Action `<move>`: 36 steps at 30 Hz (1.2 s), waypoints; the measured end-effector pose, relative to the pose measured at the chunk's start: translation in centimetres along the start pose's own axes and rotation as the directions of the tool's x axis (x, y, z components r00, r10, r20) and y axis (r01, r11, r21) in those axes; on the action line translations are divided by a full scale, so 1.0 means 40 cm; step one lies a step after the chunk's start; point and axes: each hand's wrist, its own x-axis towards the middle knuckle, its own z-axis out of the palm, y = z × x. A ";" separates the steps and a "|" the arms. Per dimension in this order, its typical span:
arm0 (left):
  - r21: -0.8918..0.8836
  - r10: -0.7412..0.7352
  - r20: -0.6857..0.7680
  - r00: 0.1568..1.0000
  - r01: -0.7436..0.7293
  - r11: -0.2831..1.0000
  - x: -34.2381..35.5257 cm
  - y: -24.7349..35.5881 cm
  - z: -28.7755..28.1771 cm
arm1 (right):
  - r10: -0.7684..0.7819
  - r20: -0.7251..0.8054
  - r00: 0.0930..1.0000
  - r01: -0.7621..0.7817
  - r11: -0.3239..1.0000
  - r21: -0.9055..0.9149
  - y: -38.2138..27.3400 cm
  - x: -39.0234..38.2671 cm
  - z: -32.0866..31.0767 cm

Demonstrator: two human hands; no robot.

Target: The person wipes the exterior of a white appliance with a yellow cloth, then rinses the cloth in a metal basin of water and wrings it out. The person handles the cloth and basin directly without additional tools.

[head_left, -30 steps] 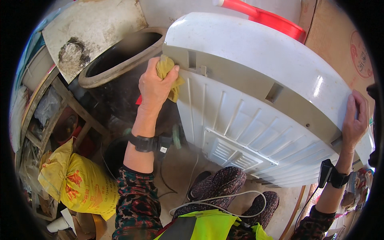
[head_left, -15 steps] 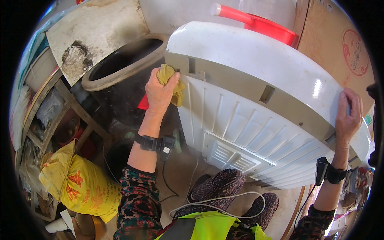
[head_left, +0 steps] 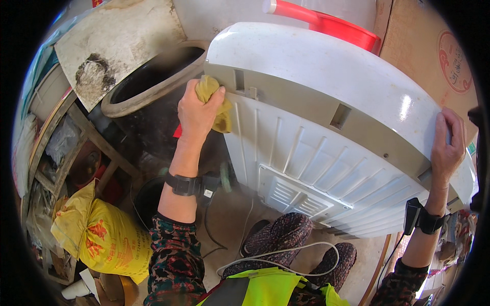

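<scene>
A large white appliance [head_left: 306, 127] with a ribbed panel, a louvred vent and a grey-brown band under its glossy lid stands before me; it looks like a washing machine. My left hand [head_left: 196, 112] is closed on a crumpled yellow cloth [head_left: 221, 120] and presses it against the appliance's left edge, just below the band. Something red shows beside that hand, partly hidden. My right hand [head_left: 449, 143] rests with bent fingers over the lid's rim at the right end, its thumb apart from the fingers. A pale cord [head_left: 311, 247] loops across my knees.
Left of the appliance stands a dark wide-mouthed jar [head_left: 150, 76] with a stained board [head_left: 120, 38] behind it. A yellow sack [head_left: 109, 239] leans by a wooden rack [head_left: 94, 135]. Behind the lid are a red long-handled scoop [head_left: 337, 28] and a cardboard box [head_left: 423, 51].
My left hand and the cloth sit slightly higher and farther left in the picture, and the left wrist has turned a little. The whole view shifts slightly. My right hand stays on the rim.
</scene>
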 end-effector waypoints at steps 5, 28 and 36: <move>-0.068 -0.139 0.101 0.985 0.147 0.987 0.016 0.002 -0.011 | 0.038 -0.013 0.999 -0.037 0.999 0.015 -0.011 0.005 0.004; 0.347 0.343 -0.006 0.939 -0.320 0.882 -0.128 -0.015 0.068 | 0.052 -0.059 0.997 -0.048 0.997 0.056 -0.034 0.008 -0.002; -0.193 0.017 -0.207 0.978 -0.057 0.980 -0.057 -0.023 -0.002 | 0.018 -0.075 0.997 -0.014 0.998 0.061 -0.043 0.016 -0.005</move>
